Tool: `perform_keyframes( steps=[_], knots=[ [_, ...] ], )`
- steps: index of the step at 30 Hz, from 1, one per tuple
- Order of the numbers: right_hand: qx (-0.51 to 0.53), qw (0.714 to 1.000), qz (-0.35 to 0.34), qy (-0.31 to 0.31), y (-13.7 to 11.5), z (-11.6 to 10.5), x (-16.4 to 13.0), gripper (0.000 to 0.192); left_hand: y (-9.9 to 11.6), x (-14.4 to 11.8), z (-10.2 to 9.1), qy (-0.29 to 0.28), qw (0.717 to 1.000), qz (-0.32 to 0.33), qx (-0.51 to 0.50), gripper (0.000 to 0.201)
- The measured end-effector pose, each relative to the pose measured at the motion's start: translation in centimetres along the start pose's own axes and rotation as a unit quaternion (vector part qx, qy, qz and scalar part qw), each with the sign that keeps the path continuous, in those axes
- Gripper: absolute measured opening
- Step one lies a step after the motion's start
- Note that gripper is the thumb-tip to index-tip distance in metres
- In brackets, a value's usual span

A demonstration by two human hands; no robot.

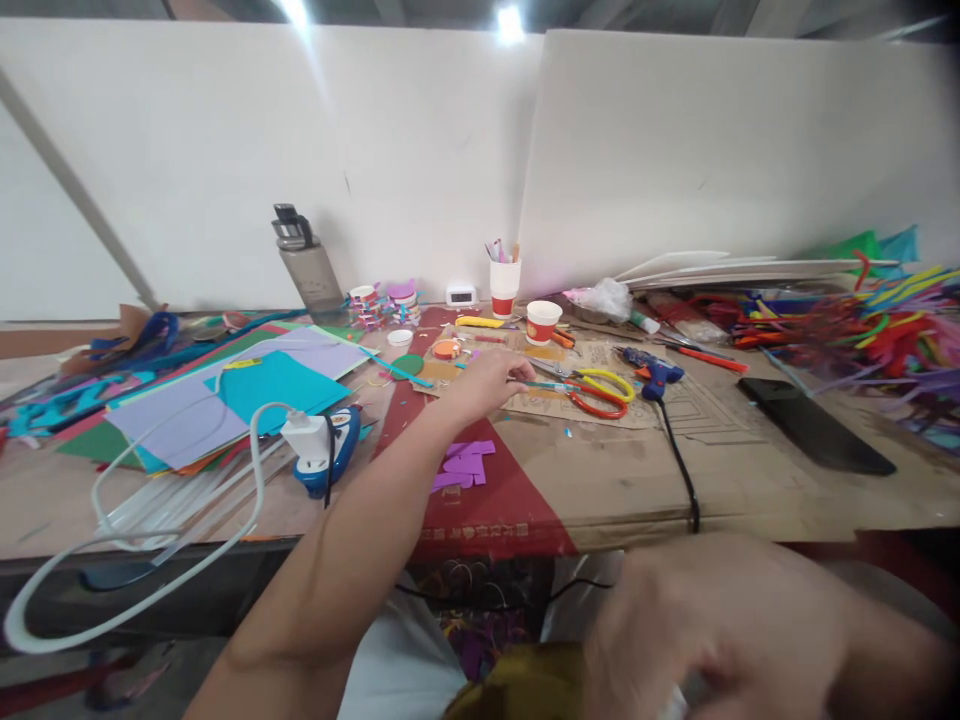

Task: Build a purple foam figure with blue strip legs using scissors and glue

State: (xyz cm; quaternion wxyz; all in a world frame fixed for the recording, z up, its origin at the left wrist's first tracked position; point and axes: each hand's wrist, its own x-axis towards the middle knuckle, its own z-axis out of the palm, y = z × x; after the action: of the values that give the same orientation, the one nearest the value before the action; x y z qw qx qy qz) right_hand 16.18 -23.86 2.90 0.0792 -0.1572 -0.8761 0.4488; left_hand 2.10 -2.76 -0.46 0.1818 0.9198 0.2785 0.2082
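Observation:
My left hand reaches out over the middle of the table, its fingers closed together. A thin teal strip runs out from the fingertips towards the scissors, which have one yellow and one red handle. My right hand is close to the camera at the lower right, blurred and curled. A small white bit shows under its fingers, too smeared to name. Purple paper pieces lie below my left forearm. Right of the scissors is a blue glue gun with a black cord.
Coloured paper sheets and a plugged-in power socket with looping cables are at left. A bottle, a cup of pens and a paper cup stand behind. A black phone and pipe cleaners lie at right.

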Motion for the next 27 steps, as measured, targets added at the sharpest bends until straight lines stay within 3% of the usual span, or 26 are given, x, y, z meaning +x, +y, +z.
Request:
perform_keyframes(
  steps=[2,4,8,10,12,14,15,16,17,19,21,22,24,27],
  knots=[
    [-0.048,0.988,0.074,0.130,0.1,-0.1,0.4,0.020,0.1,0.0,0.1,-0.004,1.000,-0.005,-0.007,0.015],
    [-0.090,0.969,0.109,0.201,0.4,0.1,0.9,0.014,0.0,0.0,0.3,-0.008,1.000,-0.008,-0.010,0.017],
    [-0.129,0.981,0.063,0.129,0.3,0.6,1.9,0.032,-0.2,-0.1,0.6,-0.006,1.000,0.012,-0.001,0.017],
    [-0.169,0.968,0.077,0.169,0.9,0.1,1.9,0.036,-0.2,-0.1,0.7,-0.006,1.000,0.016,0.003,0.019],
    [-0.227,0.916,0.115,0.311,2.5,-0.9,1.4,0.039,-0.1,-0.1,0.6,-0.015,1.000,0.017,0.000,0.020],
    [-0.299,0.806,0.176,0.479,4.9,-2.3,0.7,0.039,0.1,-0.1,0.5,-0.021,0.999,0.023,-0.008,0.019],
    [-0.321,0.763,0.223,0.515,6.3,-3.1,0.3,0.044,0.2,-0.2,0.5,-0.021,0.999,0.031,-0.013,0.017],
    [-0.329,0.739,0.258,0.529,7.5,-3.8,0.0,0.048,0.3,-0.2,0.5,-0.020,0.999,0.039,-0.018,0.016],
    [-0.325,0.734,0.284,0.524,8.5,-4.4,-0.3,0.048,0.3,-0.2,0.5,-0.017,0.998,0.048,-0.021,0.015],
    [-0.263,0.773,0.352,0.457,9.7,-5.1,-0.6,0.030,0.3,-0.2,0.5,-0.017,0.997,0.065,-0.027,0.014],
    [-0.208,0.801,0.405,0.389,9.8,-5.1,-0.7,0.025,0.1,-0.1,0.4,-0.019,0.997,0.075,-0.020,0.014],
    [-0.201,0.800,0.426,0.371,9.4,-4.9,-0.7,0.026,-0.1,-0.1,0.3,-0.019,0.997,0.074,-0.011,0.014],
    [-0.218,0.795,0.446,0.348,8.2,-4.3,-0.8,0.024,-0.6,0.0,0.2,-0.016,0.998,0.053,0.015,0.016],
    [-0.208,0.840,0.415,0.280,6.6,-3.7,-1.4,0.029,-1.3,0.2,0.0,-0.013,0.999,0.002,0.038,0.017]
  ],
)
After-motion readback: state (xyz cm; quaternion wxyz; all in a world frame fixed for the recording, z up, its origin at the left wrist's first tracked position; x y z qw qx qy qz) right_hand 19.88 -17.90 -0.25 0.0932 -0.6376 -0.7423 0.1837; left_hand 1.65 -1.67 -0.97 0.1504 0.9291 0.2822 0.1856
